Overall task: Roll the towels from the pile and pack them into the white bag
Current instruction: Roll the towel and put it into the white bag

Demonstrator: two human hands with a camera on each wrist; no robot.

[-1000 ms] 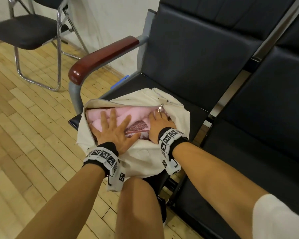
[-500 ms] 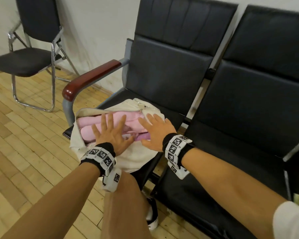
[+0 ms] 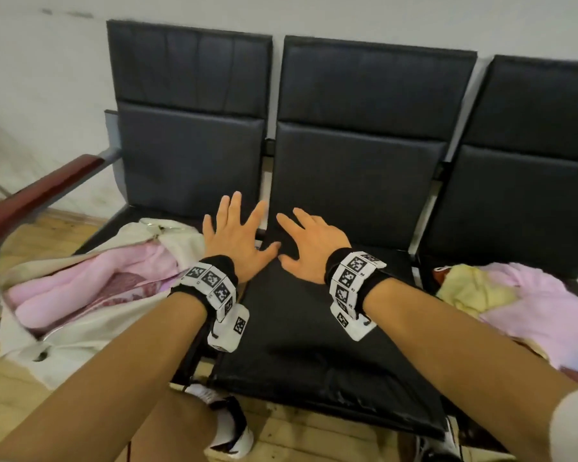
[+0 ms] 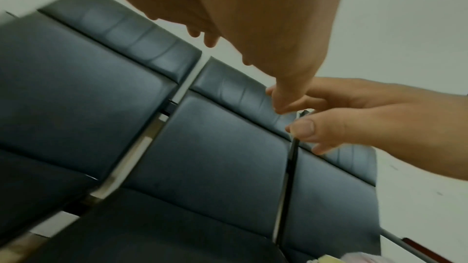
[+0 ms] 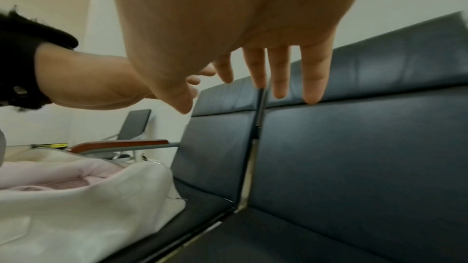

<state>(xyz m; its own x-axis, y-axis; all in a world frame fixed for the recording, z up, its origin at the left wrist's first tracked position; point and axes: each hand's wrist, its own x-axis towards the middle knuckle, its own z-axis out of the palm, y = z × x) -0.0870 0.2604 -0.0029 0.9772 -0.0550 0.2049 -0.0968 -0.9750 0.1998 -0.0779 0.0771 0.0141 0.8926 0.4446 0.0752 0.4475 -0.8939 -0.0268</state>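
The white bag (image 3: 80,338) lies open on the left seat with rolled pink towels (image 3: 64,288) inside; its cloth (image 5: 83,213) fills the lower left of the right wrist view. A loose pile of pink and yellow towels (image 3: 528,305) sits on the right seat. My left hand (image 3: 234,228) and right hand (image 3: 309,241) hover side by side over the middle seat (image 3: 301,335), fingers spread and straight, holding nothing. Neither hand touches the bag or the pile.
A row of three black padded seats (image 3: 357,175) stands against a white wall. A red-brown armrest (image 3: 37,191) flanks the left seat beside the bag. Wooden floor (image 3: 10,415) lies below, with my knee and shoe near the seat's front edge.
Both hands have lifted off the towels in the bag and moved right, over the middle seat. My view has swung right, bringing the towel pile on the right seat into sight.
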